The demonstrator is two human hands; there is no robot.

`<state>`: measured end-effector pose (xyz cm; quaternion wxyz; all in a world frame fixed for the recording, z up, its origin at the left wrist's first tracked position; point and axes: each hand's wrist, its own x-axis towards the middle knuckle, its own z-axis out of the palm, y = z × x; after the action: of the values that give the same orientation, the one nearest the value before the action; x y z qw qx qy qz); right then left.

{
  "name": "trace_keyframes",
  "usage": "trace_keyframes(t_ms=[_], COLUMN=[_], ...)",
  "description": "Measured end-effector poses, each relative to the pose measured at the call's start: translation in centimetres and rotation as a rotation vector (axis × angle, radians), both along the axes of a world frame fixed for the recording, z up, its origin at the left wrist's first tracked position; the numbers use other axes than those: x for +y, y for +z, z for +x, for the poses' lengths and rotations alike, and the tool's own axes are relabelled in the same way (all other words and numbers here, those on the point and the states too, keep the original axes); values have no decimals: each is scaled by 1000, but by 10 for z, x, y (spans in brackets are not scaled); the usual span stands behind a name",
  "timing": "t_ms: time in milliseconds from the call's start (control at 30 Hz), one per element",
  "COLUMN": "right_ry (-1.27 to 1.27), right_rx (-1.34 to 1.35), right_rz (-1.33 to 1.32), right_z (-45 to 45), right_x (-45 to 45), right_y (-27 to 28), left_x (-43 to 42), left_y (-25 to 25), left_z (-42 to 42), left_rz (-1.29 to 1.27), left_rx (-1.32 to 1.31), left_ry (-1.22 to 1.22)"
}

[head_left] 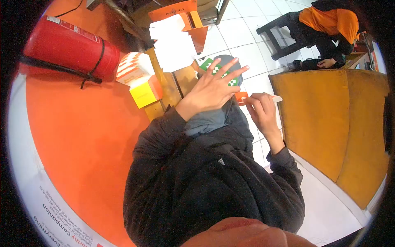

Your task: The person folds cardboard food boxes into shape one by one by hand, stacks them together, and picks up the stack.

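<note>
My left hand [212, 88] is spread with its fingers apart, over a green piece with a white pattern [233, 81] that lies about my lap. To the right, the bent fingers of my right hand [262, 110] are closed on an orange and white card [242, 98], whose pale end sticks out past the knuckles. The card's middle is hidden behind the fingers. Left of my left hand, white opened cartons [175, 49] rest on a wooden bench [156, 110], near a yellow and orange box [144, 94].
A red fire extinguisher [72, 49] lies across the upper left, before an orange wall [78, 136]. A wooden counter [321, 119] stands at the right. Beyond it are a black stool [279, 35] and another person in orange and black [333, 24]. The floor has white tiles [247, 29].
</note>
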<state>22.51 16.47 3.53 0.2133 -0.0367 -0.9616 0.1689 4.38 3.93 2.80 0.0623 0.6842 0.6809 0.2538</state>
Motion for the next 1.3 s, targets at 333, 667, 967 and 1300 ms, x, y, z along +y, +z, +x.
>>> trace_keyframes(t_ms=[333,667,967,1300], right_ry=[-180,-249,-459,-172], right_rx=[-338,-7,383,300], right_rz=[-791,-1147,-571,-105], right_z=[-11,2,-25,-46], right_x=[2,33,17,-48], right_y=[6,46,35,5], left_x=[3,-16,-34,-18], left_y=[-3,-47,-6,5], left_z=[4,6,11,27], left_rz=[-97,129,43,477], left_rx=[109,-1565,-1577,-1858], left_ry=[-113,198,252,448])
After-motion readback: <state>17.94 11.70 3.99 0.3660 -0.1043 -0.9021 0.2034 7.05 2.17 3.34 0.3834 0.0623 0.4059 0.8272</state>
